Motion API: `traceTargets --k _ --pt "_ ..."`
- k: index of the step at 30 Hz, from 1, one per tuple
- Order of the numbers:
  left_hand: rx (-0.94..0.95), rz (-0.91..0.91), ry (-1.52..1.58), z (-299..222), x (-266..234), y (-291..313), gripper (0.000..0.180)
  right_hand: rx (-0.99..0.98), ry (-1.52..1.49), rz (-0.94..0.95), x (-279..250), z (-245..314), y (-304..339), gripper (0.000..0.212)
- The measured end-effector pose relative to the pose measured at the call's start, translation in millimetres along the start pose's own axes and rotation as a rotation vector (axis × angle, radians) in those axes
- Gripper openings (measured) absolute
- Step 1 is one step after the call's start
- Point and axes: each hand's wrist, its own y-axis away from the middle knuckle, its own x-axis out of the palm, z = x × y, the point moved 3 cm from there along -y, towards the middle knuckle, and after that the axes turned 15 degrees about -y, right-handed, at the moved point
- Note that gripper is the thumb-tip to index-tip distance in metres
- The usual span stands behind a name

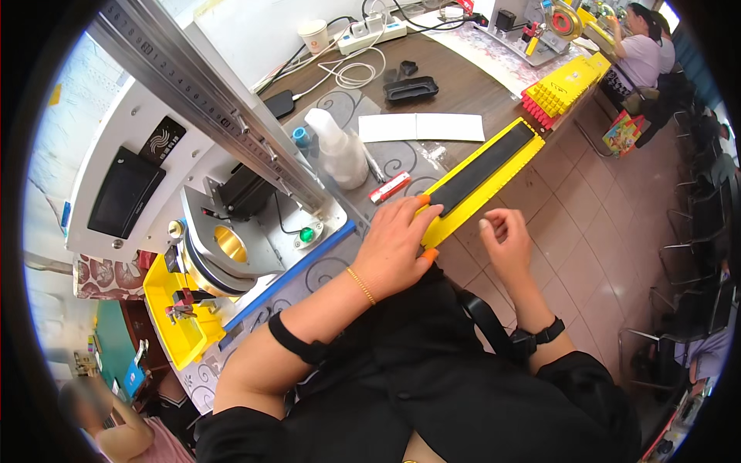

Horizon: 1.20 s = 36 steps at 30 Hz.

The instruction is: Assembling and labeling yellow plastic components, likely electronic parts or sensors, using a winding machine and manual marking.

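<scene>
My left hand (395, 241), with orange covers on some fingertips, grips the near end of a long yellow tray (494, 183) that has a black strip (486, 171) along it. The tray slants away to the right along the table edge. To the right of its near end, my right hand (507, 241) hangs over the floor, apart from the tray. Its fingers curl in toward the thumb; whatever they may hold is too small to make out. A red and white small box (390, 187) lies just beyond my left hand.
At left stands a machine with a metal column (224, 108), a gold ring (230, 244) and a yellow bin (171, 312). A white spray bottle (337, 150), white card (421, 127), black tray (411, 89) and yellow rack with red tips (563, 86) are on the table. Other people sit nearby.
</scene>
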Motion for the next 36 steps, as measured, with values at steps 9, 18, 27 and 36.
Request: traceTargets --k 9,18,27,36 --pt "0.026 0.019 -0.006 15.4 7.3 20.8 0.052 -0.032 -0.149 0.219 42.5 33.0 28.5 0.017" --pt "0.048 0.007 -0.036 14.4 7.7 24.1 0.051 0.001 -0.15 0.187 45.6 31.6 29.5 0.011" --pt "0.048 -0.018 -0.063 12.1 11.0 26.6 0.053 -0.284 -0.092 0.098 49.8 32.4 30.6 0.014" --pt "-0.01 0.086 0.143 26.9 -0.5 26.9 0.041 0.087 -0.632 0.78 -21.9 98.0 1.4 0.005"
